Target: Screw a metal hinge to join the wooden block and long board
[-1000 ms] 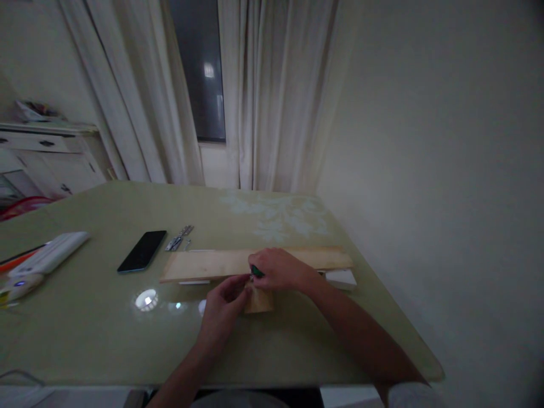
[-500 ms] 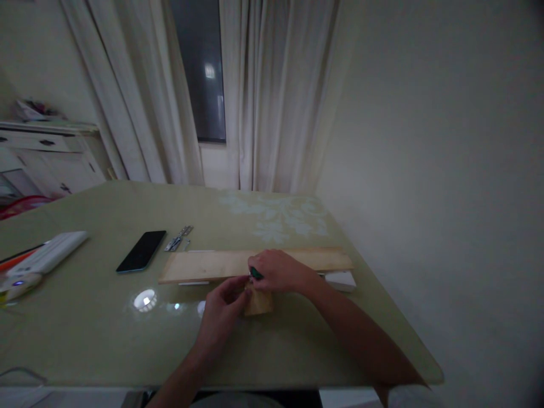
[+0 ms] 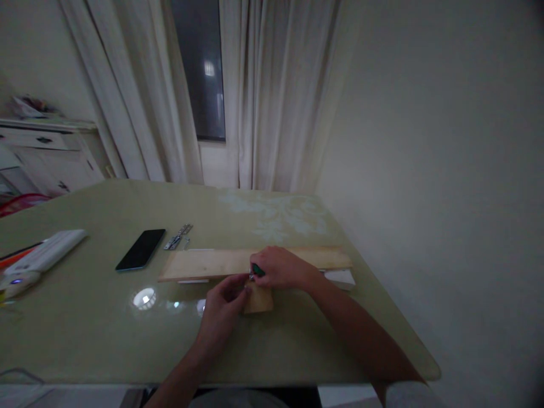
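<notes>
My right hand (image 3: 278,267) is closed around a green-handled screwdriver (image 3: 257,270), above the near edge of a long pale wooden board (image 3: 208,264). A small metal piece (image 3: 251,277) shows below the handle, too small to make out. My left hand (image 3: 223,306) has thumb and fingers pinched at the left edge of a small wooden block (image 3: 259,300), which sits against the long board's near side. Its fingertips are close to the metal piece. The exact contact between tool, metal and wood is hidden by my fingers.
Left of the board lie several metal hinges (image 3: 178,237) and a black phone (image 3: 141,250). A white power strip (image 3: 46,253) is at the far left. White pieces, one a white block (image 3: 340,279), lie under the board. A wall (image 3: 446,187) borders the table's right side.
My right hand and the green handle have shifted very slightly, showing a bit more of the handle and metal. The left hand keeps its pinch; the whole view has moved a little.
</notes>
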### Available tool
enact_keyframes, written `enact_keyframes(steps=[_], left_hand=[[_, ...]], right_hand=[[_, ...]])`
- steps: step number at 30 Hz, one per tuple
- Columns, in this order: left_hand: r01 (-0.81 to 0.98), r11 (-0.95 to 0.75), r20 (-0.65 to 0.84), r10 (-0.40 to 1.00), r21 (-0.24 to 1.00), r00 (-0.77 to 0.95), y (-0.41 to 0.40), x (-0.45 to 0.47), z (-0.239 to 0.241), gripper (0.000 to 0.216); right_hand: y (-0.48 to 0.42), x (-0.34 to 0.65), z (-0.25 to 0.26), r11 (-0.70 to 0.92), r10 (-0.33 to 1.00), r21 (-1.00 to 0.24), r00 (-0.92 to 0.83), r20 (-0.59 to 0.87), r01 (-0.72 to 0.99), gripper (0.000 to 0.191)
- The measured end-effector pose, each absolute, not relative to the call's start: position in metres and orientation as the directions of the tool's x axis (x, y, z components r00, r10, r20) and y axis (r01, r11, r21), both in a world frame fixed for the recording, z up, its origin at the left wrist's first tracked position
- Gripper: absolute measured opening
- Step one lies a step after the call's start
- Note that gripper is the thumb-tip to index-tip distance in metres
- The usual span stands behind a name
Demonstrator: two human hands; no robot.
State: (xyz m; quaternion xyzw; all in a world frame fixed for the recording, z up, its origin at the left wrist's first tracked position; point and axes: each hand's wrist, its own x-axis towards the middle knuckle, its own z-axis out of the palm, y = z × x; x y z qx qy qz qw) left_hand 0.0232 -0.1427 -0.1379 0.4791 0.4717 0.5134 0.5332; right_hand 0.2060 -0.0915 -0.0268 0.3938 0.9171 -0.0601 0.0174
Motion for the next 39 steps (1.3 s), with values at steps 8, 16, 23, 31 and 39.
enact_keyframes(steps=[8,16,23,31,39], left_hand=[[-0.11,0.031,-0.027,0.999,0.993,0.037,-0.145,0.024,-0.138,0.053],[-0.074,0.002,-0.001,1.0,0.997,0.015,-0.145,0.024,-0.14,0.046],[-0.076,0.018,-0.014,0.998,0.997,0.056,-0.146,0.023,-0.141,0.051],[-0.008,-0.068,0.069,0.996,0.998,0.062,-0.149,0.024,-0.139,0.042],[0.002,-0.081,0.081,0.995,0.997,0.064,-0.148,0.021,-0.143,0.04]], right_hand=[[-0.09,0.205,-0.034,0.705,0.699,-0.107,-0.713,-0.062,0.701,0.017],[-0.091,0.204,-0.033,0.706,0.694,-0.141,-0.718,-0.053,0.694,0.014],[-0.089,0.216,-0.022,0.69,0.698,-0.282,-0.716,0.018,0.666,0.018],[-0.095,0.241,-0.003,0.574,0.795,-0.239,-0.603,-0.067,0.783,0.028],[-0.096,0.214,-0.025,0.614,0.77,-0.073,-0.617,-0.164,0.786,0.019]])
